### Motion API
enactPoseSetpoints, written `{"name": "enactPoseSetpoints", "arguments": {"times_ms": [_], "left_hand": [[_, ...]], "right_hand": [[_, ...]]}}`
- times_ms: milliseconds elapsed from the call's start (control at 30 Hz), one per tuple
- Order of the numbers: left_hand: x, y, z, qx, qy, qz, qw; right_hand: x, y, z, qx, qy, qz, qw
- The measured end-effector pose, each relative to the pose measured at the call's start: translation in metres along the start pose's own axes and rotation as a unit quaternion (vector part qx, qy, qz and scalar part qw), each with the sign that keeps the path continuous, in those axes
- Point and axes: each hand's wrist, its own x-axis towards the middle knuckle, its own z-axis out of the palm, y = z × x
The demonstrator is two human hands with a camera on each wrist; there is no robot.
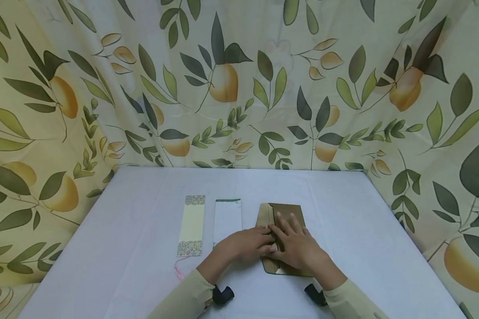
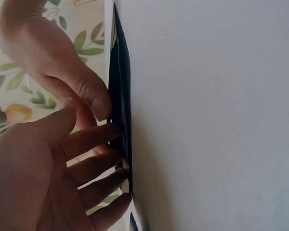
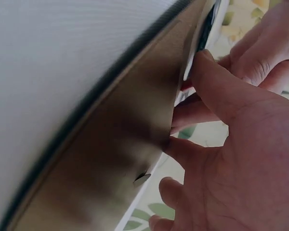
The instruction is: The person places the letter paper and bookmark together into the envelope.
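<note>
Gold-brown, rectangular, card-like folder [image 1: 286, 208]: lies right of centre on the tabletop, beneath a person's two bare hands, its glossy panel facing up.
Paler gold-brown, tapered flap [image 1: 265, 216]: runs along the folder's left side, partly hidden by fingers.
Left hand [image 1: 249, 243]: reaches in from the near left, fingertips on the flap; its grip is loose, the fingers extended rather than wrapped around anything, with the thumb raised apart in the left wrist view.
Right hand [image 1: 295, 246]: comes in from the near right and rests on the panel, its grip relaxed, fingers spread and pointing to the far side.
Cream, oblong, card-like strip [image 1: 190, 227]: lies farthest left of the pieces, patterned bands at its far and near ends, a thin pink cord [image 1: 177, 268] at the near one.
White, oblong, card-like strip [image 1: 228, 219]: lies between cream strip and folder, a dark green band across its far end; the left hand covers part of its near end.
White-covered, flat-topped tabletop [image 1: 143, 230]: carries all three pieces.
Cream, leaf-and-fruit-printed cloth curtain [image 1: 223, 133]: hangs beyond the far edge.
</note>
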Motion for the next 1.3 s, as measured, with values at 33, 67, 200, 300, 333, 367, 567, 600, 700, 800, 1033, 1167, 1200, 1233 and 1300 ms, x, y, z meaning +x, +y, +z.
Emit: {"name": "enactPoseSetpoints", "arguments": {"times_ms": [33,67,200,300,333,367,567,600,700,800,1033,1167,1200,1233,1300], "left_hand": [[0.0,-0.001,0.0,-0.005,-0.002,-0.002,1.0],[-0.001,-0.001,0.0,-0.006,-0.004,-0.003,1.0],[-0.001,-0.004,0.002,-0.013,-0.008,-0.004,0.9999],[0.0,-0.006,0.001,-0.03,-0.009,-0.006,0.9995],[0.0,-0.007,0.001,-0.035,-0.01,-0.006,0.9993],[0.0,-0.007,0.001,-0.041,-0.012,-0.007,0.9991],[0.002,-0.01,0.001,-0.074,-0.018,-0.03,0.9967],[0.002,-0.01,0.0,-0.078,-0.019,-0.036,0.9961],[0.0,-0.01,-0.002,-0.087,-0.024,-0.057,0.9943],[-0.002,-0.012,-0.003,-0.085,-0.028,-0.067,0.9937],[-0.004,-0.015,-0.005,-0.071,-0.025,-0.065,0.995],[-0.004,-0.015,-0.005,-0.082,-0.028,-0.064,0.9942],[-0.004,-0.015,-0.005,-0.084,-0.029,-0.063,0.9941],[-0.004,-0.015,-0.005,-0.085,-0.029,-0.063,0.994],[-0.005,-0.015,-0.006,-0.084,-0.031,-0.062,0.9941]], "right_hand": [[0.001,-0.002,-0.002,0.0,-0.007,0.004,1.0],[0.002,-0.003,-0.002,-0.003,-0.01,0.005,0.9999],[0.008,-0.003,-0.002,-0.004,-0.026,0.01,0.9996],[0.015,-0.001,0.0,0.0,-0.035,0.012,0.9993],[0.017,0.0,0.0,0.001,-0.037,0.012,0.9992],[0.019,0.001,0.001,0.002,-0.039,0.012,0.9992],[0.02,0.003,0.003,0.023,-0.048,0.007,0.9986],[0.02,0.003,0.004,0.029,-0.049,0.008,0.9983],[0.021,0.004,0.005,0.043,-0.052,0.01,0.9977],[0.024,0.003,0.006,0.051,-0.05,0.011,0.9974],[0.028,0.004,0.002,0.041,-0.039,0.018,0.9982],[0.028,0.003,-0.001,0.032,-0.033,0.034,0.9984],[0.027,0.002,-0.002,0.031,-0.032,0.04,0.9982],[0.027,0.002,-0.003,0.029,-0.034,0.046,0.9979],[0.027,0.0,-0.005,0.032,-0.041,0.061,0.9968]]}}
